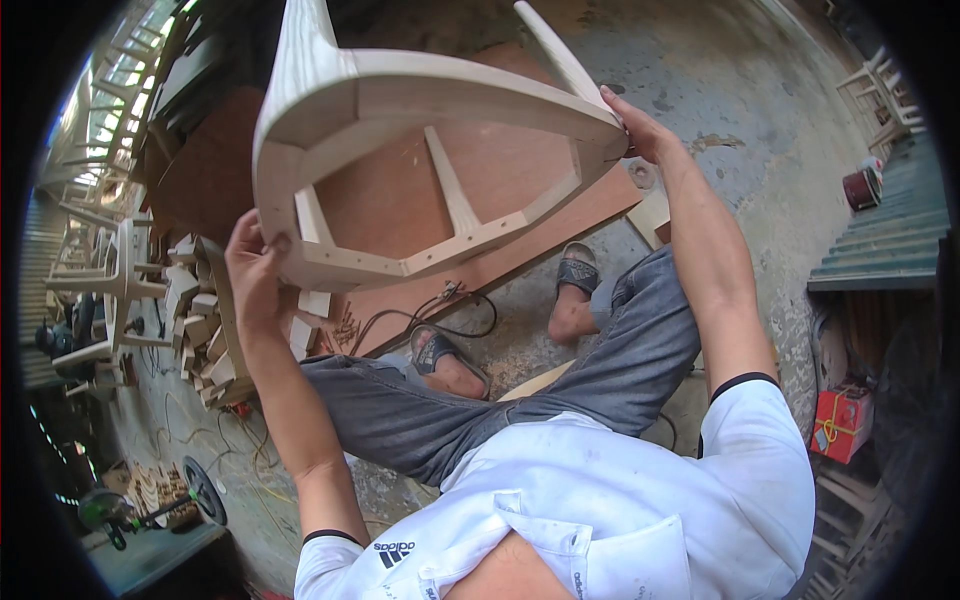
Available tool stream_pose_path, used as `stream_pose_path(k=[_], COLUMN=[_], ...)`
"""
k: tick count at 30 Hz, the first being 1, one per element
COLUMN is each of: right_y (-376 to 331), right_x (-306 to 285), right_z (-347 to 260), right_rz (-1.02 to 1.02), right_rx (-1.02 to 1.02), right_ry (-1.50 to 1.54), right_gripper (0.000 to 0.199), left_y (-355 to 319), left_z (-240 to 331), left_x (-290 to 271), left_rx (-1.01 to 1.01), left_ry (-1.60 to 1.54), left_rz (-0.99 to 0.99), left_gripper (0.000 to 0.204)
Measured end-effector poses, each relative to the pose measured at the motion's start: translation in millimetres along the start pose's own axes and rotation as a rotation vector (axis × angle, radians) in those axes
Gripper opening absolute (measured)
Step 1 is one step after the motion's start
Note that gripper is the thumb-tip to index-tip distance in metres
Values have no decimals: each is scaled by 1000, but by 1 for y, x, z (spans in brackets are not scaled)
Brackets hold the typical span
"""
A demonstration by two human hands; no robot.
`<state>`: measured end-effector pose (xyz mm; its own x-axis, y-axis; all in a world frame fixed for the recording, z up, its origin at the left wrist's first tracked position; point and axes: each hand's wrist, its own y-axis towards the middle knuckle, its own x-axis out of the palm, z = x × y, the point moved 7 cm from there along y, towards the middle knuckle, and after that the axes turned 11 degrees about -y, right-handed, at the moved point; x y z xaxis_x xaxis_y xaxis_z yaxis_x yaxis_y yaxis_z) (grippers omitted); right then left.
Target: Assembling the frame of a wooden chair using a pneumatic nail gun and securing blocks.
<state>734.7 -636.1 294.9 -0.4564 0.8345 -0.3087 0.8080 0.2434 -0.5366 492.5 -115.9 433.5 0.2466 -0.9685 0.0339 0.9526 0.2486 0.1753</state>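
Note:
Raised over my knees is a pale, unfinished wooden chair frame [430, 88], tilted so its open seat ring faces me. Its legs point away from me, and several screw holes dot the ring's near rail. At the left corner, my left hand [257, 268] is closed on the chair frame, thumb on the near face. My right hand [642, 128] grips the far right corner beside a leg; part of its fingers is hidden behind the wood. Through the ring a reddish-brown board [540, 238] shows on the floor below.
Small screws [345, 328] and a black cable [480, 296] lie near my sandalled feet. To the left are a heap of wood blocks [207, 335] and other chair frames [122, 272]. A corrugated green surface [885, 225] and a red box [842, 425] stand at right.

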Motion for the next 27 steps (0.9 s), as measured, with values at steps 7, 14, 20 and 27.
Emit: stream_pose_path(k=[7, 14, 20, 27], right_y=[-45, -79, -55, -66], right_x=[-13, -23, -46, -38], right_z=[-20, -45, -58, -98], right_rz=[-34, 194, 487, 583], right_rx=[-297, -375, -414, -624], right_ry=[407, 290, -367, -81], right_gripper=[90, 76, 73, 86], left_y=[108, 202, 276, 264], left_z=[95, 114, 105, 109], left_x=[30, 41, 41, 49], left_rx=[167, 145, 259, 564], left_ry=[9, 198, 412, -153], left_rz=[48, 32, 47, 198], left_gripper=[46, 39, 38, 57])
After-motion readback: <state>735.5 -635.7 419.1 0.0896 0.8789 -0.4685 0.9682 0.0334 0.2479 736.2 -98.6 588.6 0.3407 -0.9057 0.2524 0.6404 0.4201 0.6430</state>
